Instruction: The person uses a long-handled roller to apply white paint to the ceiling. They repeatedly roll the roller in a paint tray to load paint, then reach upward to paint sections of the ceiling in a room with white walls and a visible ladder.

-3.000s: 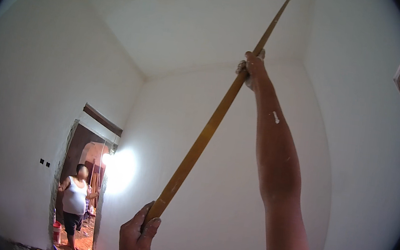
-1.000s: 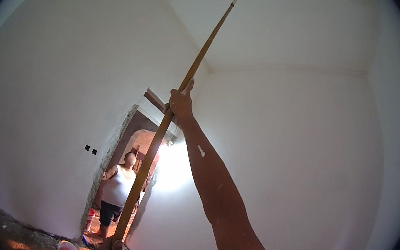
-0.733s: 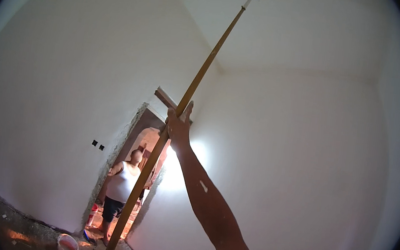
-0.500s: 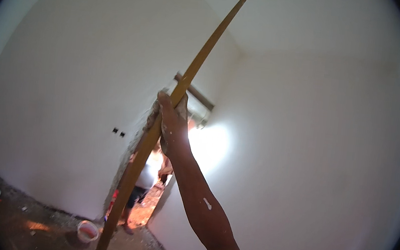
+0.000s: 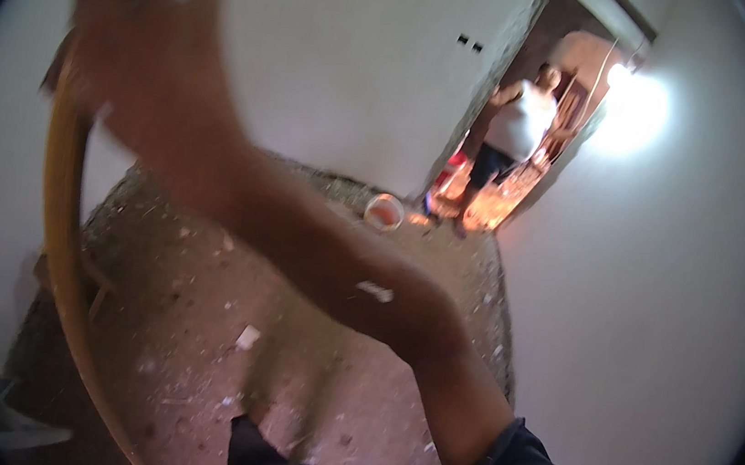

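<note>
My right arm reaches from the lower right across the view, with white paint splashes on the forearm. At the upper left my right hand (image 5: 148, 69), smeared by motion, is closed around a long yellow-brown pole (image 5: 64, 197). Past the hand the pole leaves the view at the top; below, it curves down along the left side to the lower edge. Its two ends are out of sight. My left hand does not show.
Another person (image 5: 522, 126) stands in the rough-edged doorway beside a bright lamp (image 5: 622, 75). A white bucket (image 5: 384, 212) with reddish contents sits on the debris-strewn floor (image 5: 195, 341). A small wooden stool (image 5: 101, 280) stands at left. Pale walls (image 5: 651, 292) rise around.
The view has tipped down and left, showing more floor. My right hand, still on the pole, has gone from the middle to the upper left, and the pole now runs along the left side.
</note>
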